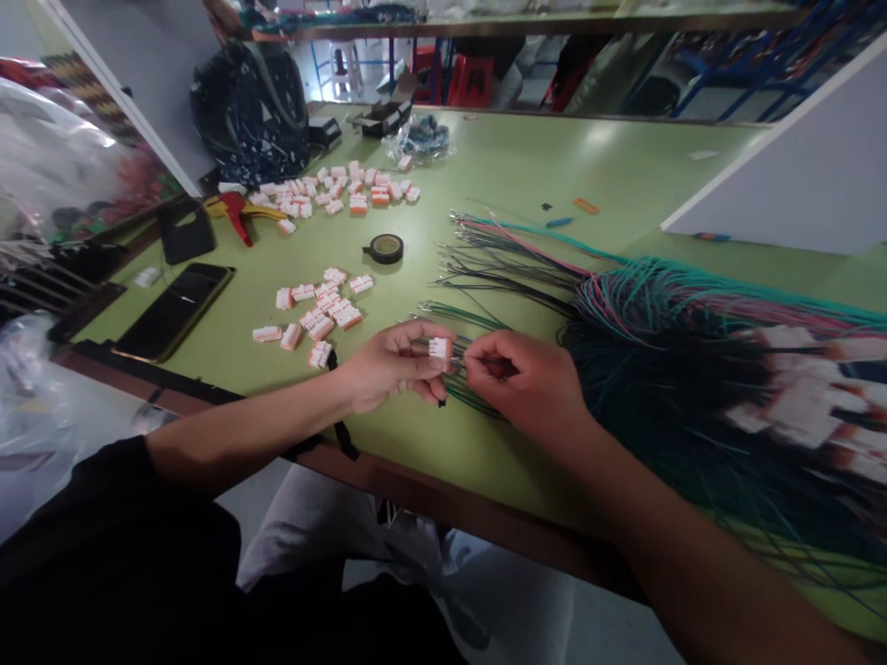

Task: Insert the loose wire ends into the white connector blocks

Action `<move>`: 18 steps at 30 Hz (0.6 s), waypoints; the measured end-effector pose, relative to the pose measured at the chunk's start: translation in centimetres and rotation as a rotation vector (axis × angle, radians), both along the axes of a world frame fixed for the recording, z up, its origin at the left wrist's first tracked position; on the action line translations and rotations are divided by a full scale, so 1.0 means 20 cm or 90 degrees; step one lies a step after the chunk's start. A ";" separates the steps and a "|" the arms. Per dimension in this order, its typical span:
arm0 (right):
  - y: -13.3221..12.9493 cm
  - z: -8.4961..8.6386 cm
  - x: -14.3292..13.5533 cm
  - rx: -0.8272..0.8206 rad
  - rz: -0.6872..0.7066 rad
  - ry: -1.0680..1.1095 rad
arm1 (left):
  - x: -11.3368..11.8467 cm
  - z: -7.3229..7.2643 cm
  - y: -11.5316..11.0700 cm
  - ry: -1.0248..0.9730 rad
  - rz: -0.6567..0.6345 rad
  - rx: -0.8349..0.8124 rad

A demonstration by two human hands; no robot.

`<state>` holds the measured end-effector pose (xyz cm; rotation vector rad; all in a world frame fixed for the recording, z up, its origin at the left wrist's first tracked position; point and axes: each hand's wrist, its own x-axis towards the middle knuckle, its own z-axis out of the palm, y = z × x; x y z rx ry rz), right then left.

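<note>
Item: one white-and-orange connector [439, 353], held above the green surface [499, 166] between the closed fingers of my left hand [389, 369]; I judge it light, rigid and slightly slick, best gripped by its broad sides. My right hand [532, 379]: fingers pinched together just beside it; whether anything lies between them, I cannot tell.

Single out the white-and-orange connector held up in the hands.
The connector pinched in the left hand, beside the right hand; the others lie on the green table or by the wire bundle.
</note>
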<state>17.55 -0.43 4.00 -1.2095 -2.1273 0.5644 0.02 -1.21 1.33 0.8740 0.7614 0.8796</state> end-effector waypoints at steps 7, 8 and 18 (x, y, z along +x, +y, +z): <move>0.01 -0.01 0.00 -0.073 0.016 0.099 | 0.00 0.00 0.00 -0.013 0.013 0.015; 0.02 -0.02 0.00 -0.072 0.018 0.102 | 0.00 -0.01 0.00 -0.010 0.012 0.025; 0.02 -0.08 -0.02 -0.062 0.007 0.085 | 0.02 -0.03 0.00 0.039 0.027 0.093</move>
